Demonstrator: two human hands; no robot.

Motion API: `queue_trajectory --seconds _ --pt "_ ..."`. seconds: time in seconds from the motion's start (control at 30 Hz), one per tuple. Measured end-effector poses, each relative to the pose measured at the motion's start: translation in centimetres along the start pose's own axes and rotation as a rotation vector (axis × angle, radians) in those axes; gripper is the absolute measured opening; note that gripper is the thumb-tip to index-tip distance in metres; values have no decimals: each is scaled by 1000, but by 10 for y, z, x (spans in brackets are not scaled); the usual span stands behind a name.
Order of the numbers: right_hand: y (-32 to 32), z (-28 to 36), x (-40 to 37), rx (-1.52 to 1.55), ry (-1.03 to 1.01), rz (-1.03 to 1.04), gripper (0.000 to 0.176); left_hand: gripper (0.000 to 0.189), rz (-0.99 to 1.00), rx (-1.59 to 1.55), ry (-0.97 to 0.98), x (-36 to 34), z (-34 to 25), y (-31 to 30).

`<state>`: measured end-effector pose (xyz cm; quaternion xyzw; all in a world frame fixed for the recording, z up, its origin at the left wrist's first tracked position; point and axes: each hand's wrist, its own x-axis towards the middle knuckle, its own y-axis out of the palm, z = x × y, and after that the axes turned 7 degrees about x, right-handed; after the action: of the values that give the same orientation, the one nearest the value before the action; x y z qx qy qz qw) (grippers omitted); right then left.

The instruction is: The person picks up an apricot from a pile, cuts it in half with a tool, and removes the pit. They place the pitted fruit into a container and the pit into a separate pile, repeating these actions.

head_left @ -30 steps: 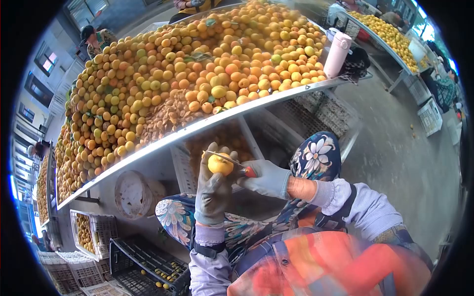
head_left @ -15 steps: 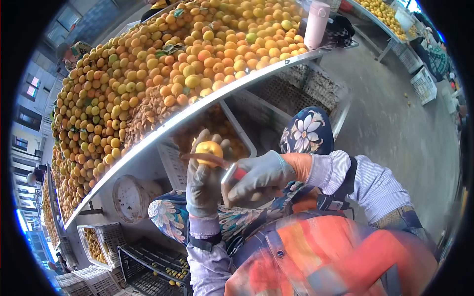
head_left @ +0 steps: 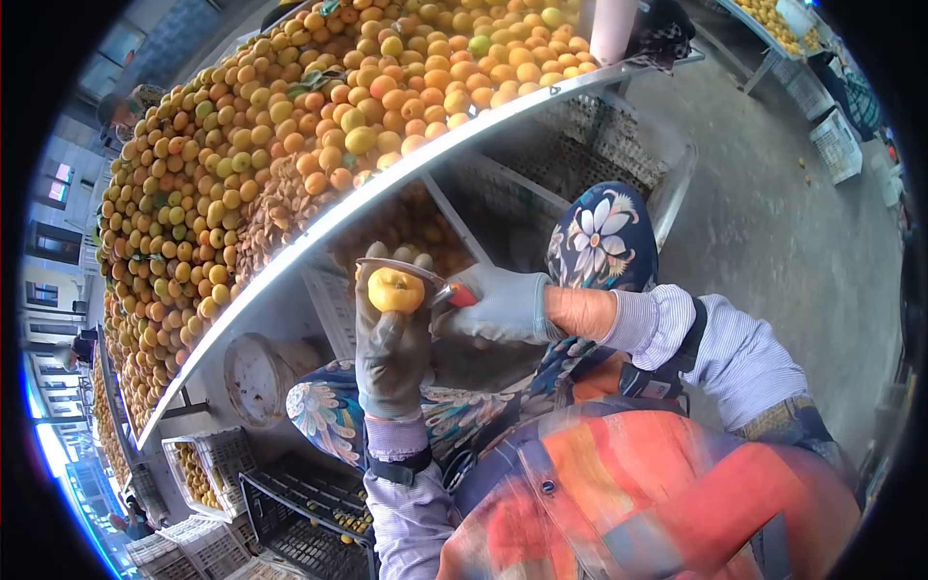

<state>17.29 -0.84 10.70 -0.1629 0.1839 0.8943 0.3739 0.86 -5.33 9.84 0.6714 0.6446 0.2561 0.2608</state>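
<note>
My left hand [head_left: 393,353], in a grey glove, holds a yellow-orange fruit [head_left: 394,290] up between its fingers. In my right hand [head_left: 507,307], also gloved, is a knife with a red handle [head_left: 462,296]. The knife's curved blade [head_left: 401,264] lies along the far side of the fruit, close against it. Beyond both hands, a table with a metal rim [head_left: 319,229] bears a large heap of orange and yellow fruits [head_left: 222,184]. A patch of brown pieces [head_left: 282,208] lies among them near the rim.
Under the table stand crates [head_left: 619,150] and a round white bucket [head_left: 256,380]. A black crate [head_left: 300,503] and a light crate with fruit [head_left: 208,474] are at lower left. A pink bottle [head_left: 613,29] stands at the table's corner. People are visible in the background.
The knife blade has moved from across the front of the fruit to its far side. My right hand has turned and risen slightly. The view has shifted a little.
</note>
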Motion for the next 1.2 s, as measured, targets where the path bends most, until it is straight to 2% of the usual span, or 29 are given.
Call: queue_trajectory --seconds 0.03,0.1,0.2,0.3,0.53,0.6,0.7,0.83,0.9,0.93,0.97,1.03,1.1,1.17,1.2 --pt "0 -4 1 8 9 1 24 84 -8 -1 -9 -1 1 -1" --pt "0 -9 4 -229 -148 3 25 83 24 -7 -21 0 2 -4" --pt "1 -18 12 -340 -212 -43 23 83 49 39 -1 3 4 -9" --pt "3 -10 5 -410 -186 -97 22 83 71 76 18 4 5 -8" --pt "5 -12 -1 -463 -252 -177 20 84 37 102 -5 1 6 -5" --pt "7 -15 1 -419 -256 -214 27 84 30 111 -2 2 5 -4" --pt "5 -17 3 -399 -240 -199 28 84 20 121 3 3 7 -8" --pt "3 -19 -1 -450 -254 -243 25 86 47 188 -66 4 2 -11" --pt "-4 -6 -8 -197 -75 75 19 87 74 204 -107 2 1 -12" --pt "-7 8 -19 -134 54 172 9 89 69 146 -132 -1 3 -12" --pt "-9 10 -21 -130 57 171 9 90 64 85 -159 -2 6 -11" --pt "-11 12 -25 330 240 450 6 89 100 17 -132 3 13 -8" --pt "-10 13 -24 373 228 490 9 88 132 -48 -95 5 16 -3" --pt "-7 11 -22 414 157 554 8 86 -10 -58 -76 6 15 3" --pt "-10 15 -24 412 154 556 8 85 42 -85 -81 5 14 -5"
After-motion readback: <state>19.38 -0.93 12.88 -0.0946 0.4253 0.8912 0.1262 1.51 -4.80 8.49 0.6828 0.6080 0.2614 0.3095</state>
